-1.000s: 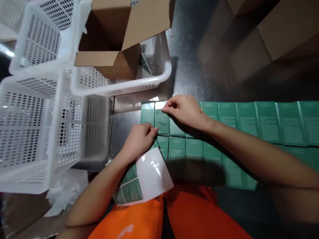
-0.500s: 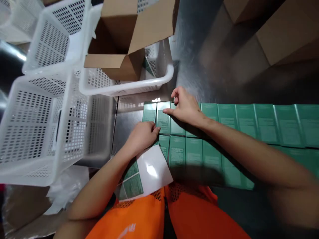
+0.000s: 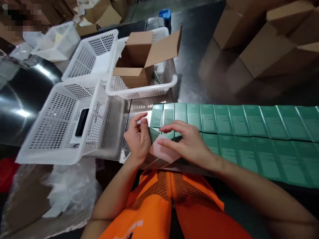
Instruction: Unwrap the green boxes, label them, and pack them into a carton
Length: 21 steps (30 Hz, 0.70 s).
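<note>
My left hand (image 3: 138, 138) is at the left edge of a partly white sheet (image 3: 163, 150) bearing green label-like panels. Its fingers are loosely curled, thumb raised and apart from the index finger, and nothing shows between them. The hand touches or nearly touches the sheet; which one I cannot tell. Above the sheet's right part, my right hand (image 3: 186, 141) has thumb and index finger spread. Whether a small label sticks to a fingertip is too blurred to see. Flat green boxes (image 3: 208, 118) lie in two rows beside and beyond the hands, the sheet covering the near left ones.
White perforated baskets (image 3: 74, 159) stand to the left, one with a dark flat object (image 3: 82, 122) inside. An open cardboard box (image 3: 134, 82) sits in the basket ahead. More cardboard boxes (image 3: 269, 49) are at the far right. A clear plastic bag (image 3: 74, 179) hangs lower left.
The view has tilted up and shifted left. My right hand has come back from the far row to over the sheet. My left hand has turned, thumb up, beside the sheet.
</note>
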{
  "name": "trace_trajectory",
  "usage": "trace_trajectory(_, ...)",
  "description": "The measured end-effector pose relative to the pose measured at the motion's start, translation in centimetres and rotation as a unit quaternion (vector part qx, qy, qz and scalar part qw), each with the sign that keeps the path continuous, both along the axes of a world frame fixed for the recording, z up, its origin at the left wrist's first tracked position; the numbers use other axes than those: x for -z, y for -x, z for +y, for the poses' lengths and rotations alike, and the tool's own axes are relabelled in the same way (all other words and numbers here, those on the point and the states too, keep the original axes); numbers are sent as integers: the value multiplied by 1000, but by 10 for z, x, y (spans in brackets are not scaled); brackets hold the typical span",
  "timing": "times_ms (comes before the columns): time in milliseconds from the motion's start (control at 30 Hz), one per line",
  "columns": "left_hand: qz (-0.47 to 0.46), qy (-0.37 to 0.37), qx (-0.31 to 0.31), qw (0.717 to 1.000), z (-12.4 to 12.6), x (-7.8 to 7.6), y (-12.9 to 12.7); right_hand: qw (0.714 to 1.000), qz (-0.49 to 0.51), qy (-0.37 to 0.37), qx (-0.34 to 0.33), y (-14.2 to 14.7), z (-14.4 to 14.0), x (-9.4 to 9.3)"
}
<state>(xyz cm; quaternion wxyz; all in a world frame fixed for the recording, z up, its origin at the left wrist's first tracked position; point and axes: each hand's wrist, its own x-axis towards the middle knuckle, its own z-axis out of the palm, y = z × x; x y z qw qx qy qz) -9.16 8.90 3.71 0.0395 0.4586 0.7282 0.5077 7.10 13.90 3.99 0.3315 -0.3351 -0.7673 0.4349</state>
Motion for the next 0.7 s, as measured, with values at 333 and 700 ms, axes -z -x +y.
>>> trace_trajectory(333,-291,102,152,939,-21,-14,14,879,-74,-449,140,11,-34,23)
trace_trajectory(700,-365,126,136,912,-17,-10,58,920,99,-354,-139,-23,-61,12)
